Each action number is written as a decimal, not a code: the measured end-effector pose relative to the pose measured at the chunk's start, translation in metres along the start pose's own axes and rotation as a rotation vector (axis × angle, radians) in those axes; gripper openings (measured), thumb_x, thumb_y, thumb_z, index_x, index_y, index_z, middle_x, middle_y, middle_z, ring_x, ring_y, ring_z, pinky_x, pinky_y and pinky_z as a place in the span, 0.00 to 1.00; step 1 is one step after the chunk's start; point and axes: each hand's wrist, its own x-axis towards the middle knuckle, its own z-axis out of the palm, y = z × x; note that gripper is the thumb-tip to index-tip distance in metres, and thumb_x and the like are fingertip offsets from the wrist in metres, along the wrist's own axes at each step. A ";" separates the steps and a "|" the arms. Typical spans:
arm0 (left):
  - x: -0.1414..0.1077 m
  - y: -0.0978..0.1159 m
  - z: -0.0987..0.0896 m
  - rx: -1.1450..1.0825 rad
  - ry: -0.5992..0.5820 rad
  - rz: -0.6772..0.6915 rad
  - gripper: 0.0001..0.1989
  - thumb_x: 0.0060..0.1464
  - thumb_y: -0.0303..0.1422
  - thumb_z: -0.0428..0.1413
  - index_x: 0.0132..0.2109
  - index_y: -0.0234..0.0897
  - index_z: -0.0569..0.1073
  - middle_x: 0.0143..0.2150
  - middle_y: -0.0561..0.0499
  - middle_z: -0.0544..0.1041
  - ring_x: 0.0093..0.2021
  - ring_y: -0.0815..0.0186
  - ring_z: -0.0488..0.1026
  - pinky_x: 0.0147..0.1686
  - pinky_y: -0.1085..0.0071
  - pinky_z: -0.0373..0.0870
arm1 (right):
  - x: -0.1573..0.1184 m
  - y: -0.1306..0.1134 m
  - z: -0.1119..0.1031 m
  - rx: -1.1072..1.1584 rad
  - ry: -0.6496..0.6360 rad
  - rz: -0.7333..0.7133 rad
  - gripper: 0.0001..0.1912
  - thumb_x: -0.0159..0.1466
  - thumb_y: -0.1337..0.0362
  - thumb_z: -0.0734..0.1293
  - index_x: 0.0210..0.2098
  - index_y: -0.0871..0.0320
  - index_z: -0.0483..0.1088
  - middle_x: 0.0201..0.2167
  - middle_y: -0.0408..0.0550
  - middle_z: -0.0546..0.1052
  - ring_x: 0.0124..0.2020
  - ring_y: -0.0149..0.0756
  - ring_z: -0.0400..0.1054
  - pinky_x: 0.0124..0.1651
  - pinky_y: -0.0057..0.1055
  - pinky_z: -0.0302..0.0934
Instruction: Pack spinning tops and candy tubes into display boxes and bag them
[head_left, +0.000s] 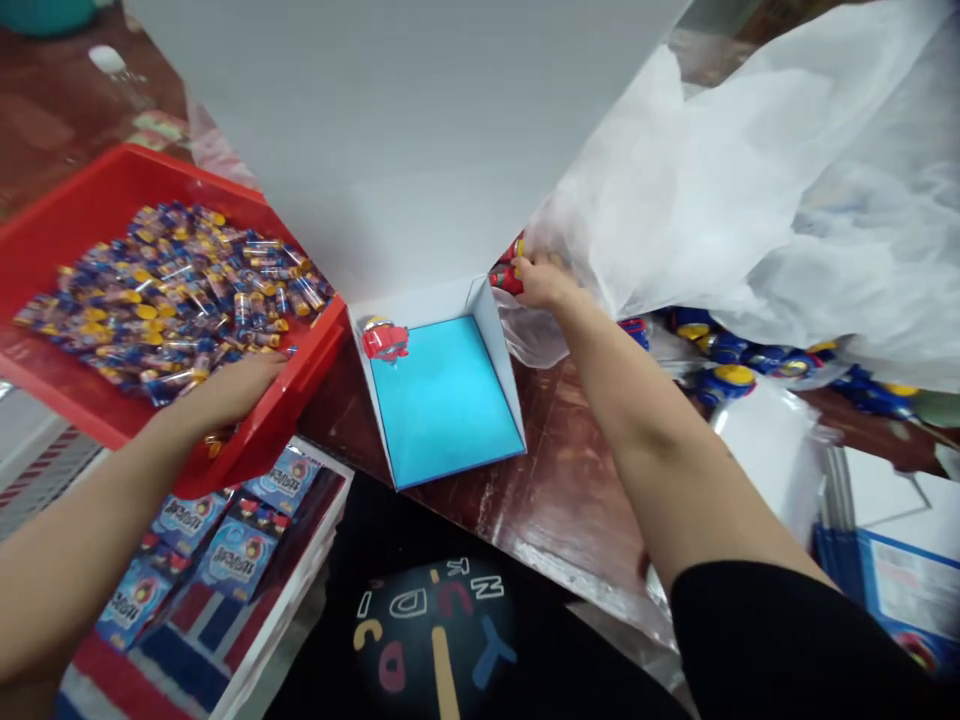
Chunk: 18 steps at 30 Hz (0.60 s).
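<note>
My left hand reaches over the near rim of a red plastic bin. It touches the heap of small clear tubes with yellow and blue ends; its fingertips are mostly hidden. Beyond the right wall of an open white box, my right hand has its fingers closed around a red toy. More red and yellow pieces show just behind that hand. Inside the box, a red toy with a yellow part lies at the left edge of the light-blue bottom.
The box's tall white lid stands up at the back. White plastic bags and several blue-and-yellow toys lie to the right. Below the bin, a carton holds small blue boxes. Flat printed sheets lie lower right.
</note>
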 end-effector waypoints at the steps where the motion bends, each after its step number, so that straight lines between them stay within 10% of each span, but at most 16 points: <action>1: -0.001 0.001 -0.001 0.023 -0.012 0.015 0.20 0.68 0.46 0.52 0.36 0.38 0.79 0.37 0.49 0.82 0.37 0.63 0.78 0.39 0.69 0.77 | -0.001 0.002 0.003 0.010 0.020 0.002 0.34 0.64 0.59 0.74 0.67 0.59 0.68 0.65 0.69 0.70 0.65 0.64 0.63 0.62 0.57 0.64; 9: -0.044 0.078 -0.055 -0.092 0.409 -0.214 0.18 0.66 0.45 0.62 0.57 0.42 0.75 0.50 0.49 0.80 0.49 0.58 0.78 0.49 0.60 0.75 | -0.058 0.047 0.030 0.363 0.424 -0.156 0.17 0.73 0.55 0.62 0.53 0.56 0.74 0.62 0.59 0.74 0.61 0.51 0.70 0.59 0.46 0.69; 18: -0.003 0.207 0.034 -0.429 0.318 -0.081 0.24 0.70 0.31 0.58 0.69 0.47 0.70 0.46 0.50 0.75 0.43 0.67 0.74 0.46 0.69 0.73 | -0.029 0.006 0.041 0.163 0.182 -0.031 0.34 0.63 0.45 0.72 0.61 0.60 0.72 0.63 0.67 0.71 0.65 0.66 0.62 0.63 0.58 0.63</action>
